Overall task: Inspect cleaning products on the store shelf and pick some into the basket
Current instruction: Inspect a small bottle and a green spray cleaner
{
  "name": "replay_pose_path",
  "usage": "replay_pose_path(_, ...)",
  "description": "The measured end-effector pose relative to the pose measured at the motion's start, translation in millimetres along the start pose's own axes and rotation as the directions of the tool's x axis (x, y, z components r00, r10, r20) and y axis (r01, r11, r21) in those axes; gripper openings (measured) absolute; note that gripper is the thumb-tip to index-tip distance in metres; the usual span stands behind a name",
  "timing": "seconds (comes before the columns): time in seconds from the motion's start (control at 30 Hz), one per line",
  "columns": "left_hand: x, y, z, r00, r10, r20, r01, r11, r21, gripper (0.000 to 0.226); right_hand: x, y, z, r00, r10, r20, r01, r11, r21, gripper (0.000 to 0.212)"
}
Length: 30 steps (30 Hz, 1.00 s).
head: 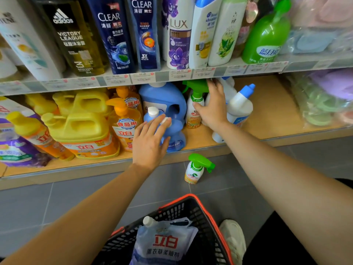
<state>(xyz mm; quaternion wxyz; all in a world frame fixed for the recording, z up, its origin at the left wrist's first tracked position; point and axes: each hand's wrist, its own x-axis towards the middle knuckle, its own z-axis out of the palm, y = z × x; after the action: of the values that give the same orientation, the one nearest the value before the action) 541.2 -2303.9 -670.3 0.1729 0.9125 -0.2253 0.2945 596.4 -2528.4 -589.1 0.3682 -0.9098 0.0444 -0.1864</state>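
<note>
My left hand reaches to the lower shelf with straight fingers touching a small blue bottle with a white cap. My right hand lies spread over a tilted white bottle, its thumb toward a green-topped spray bottle. A second white bottle with a blue cap leans just to the right. A large blue detergent jug stands behind the small blue one. The black basket with a red rim sits below me and holds a white refill pouch.
Another green spray bottle stands on the grey floor tiles before the shelf. Yellow jugs and orange pump bottles fill the lower shelf's left. Shampoo bottles line the upper shelf. My shoe is beside the basket.
</note>
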Motion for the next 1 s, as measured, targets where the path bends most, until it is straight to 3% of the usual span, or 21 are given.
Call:
replay_pose_path(0.1, -1, -1, 2, 1.000, -0.016, -0.017, 0.015, 1.000, -0.019, 0.051, 13, 4, 5, 0.998, 0.040, 0.051, -0.037, 0.997, -0.072, 0.083)
replay_pose_path(0.2, -2, -3, 5, 1.000, -0.027, -0.007, 0.027, 0.999, -0.025, 0.055, 10, 7, 9, 0.999, 0.046, 0.016, -0.046, 0.999, -0.002, 0.079)
replay_pose_path(0.33, -3, -3, 4, 1.000, -0.028, 0.002, 0.028, 0.999, -0.023, 0.056, 0, 7, 10, 0.992, 0.070, -0.105, -0.069, 0.997, 0.021, 0.066)
replay_pose_path(0.43, 0, 0, 1, 0.999, -0.026, 0.024, 0.027, 0.999, -0.022, 0.058, -7, 7, 9, 0.996, 0.011, -0.086, -0.017, 0.997, -0.070, 0.048)
replay_pose_path(0.5, 3, 3, -3, 0.999, -0.019, 0.047, 0.020, 1.000, -0.022, 0.060, -12, 5, 7, 0.999, -0.008, -0.033, 0.007, 0.999, -0.036, 0.039)
replay_pose_path(0.67, 20, 15, -16, 0.969, 0.022, 0.246, -0.014, 0.999, -0.033, 0.082, -20, 1, -12, 1.000, 0.003, -0.011, -0.003, 1.000, -0.008, 0.034)
replay_pose_path(0.8, 33, 19, -24, 0.906, 0.034, 0.423, 0.057, 0.978, -0.201, 0.090, -30, -14, -43, 0.999, -0.019, -0.032, 0.019, 1.000, -0.005, 0.028)
replay_pose_path(1.0, 35, 21, -62, 0.911, 0.009, 0.413, 0.136, 0.937, -0.321, 0.079, -55, -56, -100, 0.997, -0.049, 0.053, 0.041, 0.989, 0.139, 0.022)
